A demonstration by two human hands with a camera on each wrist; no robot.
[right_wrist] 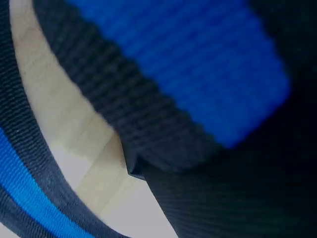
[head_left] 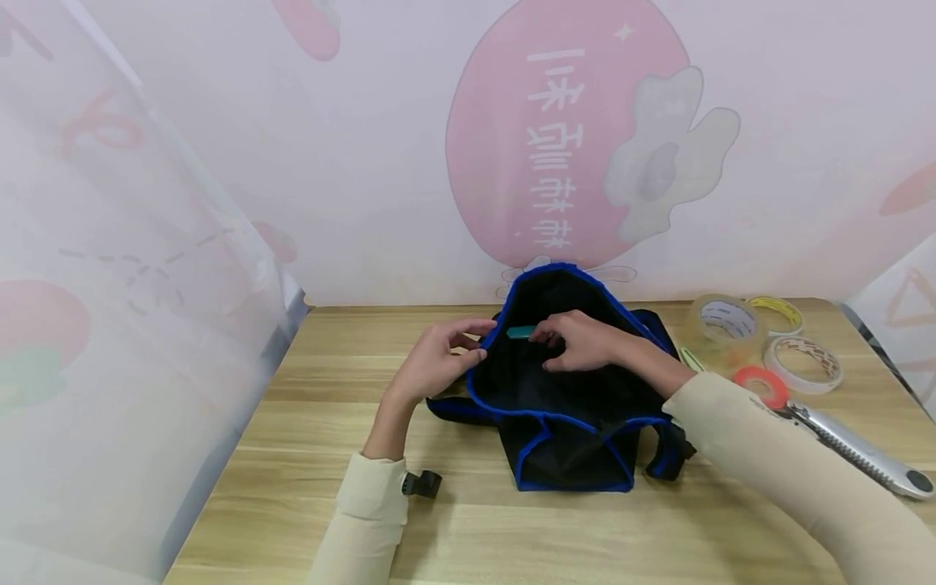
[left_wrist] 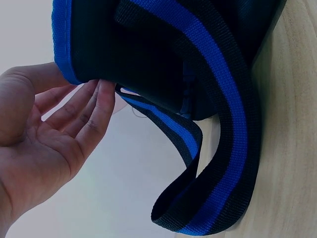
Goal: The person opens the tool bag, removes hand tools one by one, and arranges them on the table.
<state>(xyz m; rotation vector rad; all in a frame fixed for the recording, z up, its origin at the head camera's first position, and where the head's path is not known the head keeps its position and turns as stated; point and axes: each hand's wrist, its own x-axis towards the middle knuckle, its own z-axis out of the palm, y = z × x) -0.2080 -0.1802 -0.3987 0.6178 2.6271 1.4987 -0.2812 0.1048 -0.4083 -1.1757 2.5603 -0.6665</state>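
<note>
A black tool bag with blue trim stands on the table with its mouth open upward. At its left rim, my left hand pinches the fabric edge; the left wrist view shows this hand with its fingers against the bag's outer side. Inside the mouth, my right hand holds a slim teal object by its right end; its kind cannot be made out. Black-and-blue straps hang at the bag's side. In the right wrist view a strap and dark cloth hide the right hand.
Right of the bag lie a clear tape roll, a yellow-cored roll, a white roll, a red roll and a grey utility knife. A printed sheet hangs behind the wooden table.
</note>
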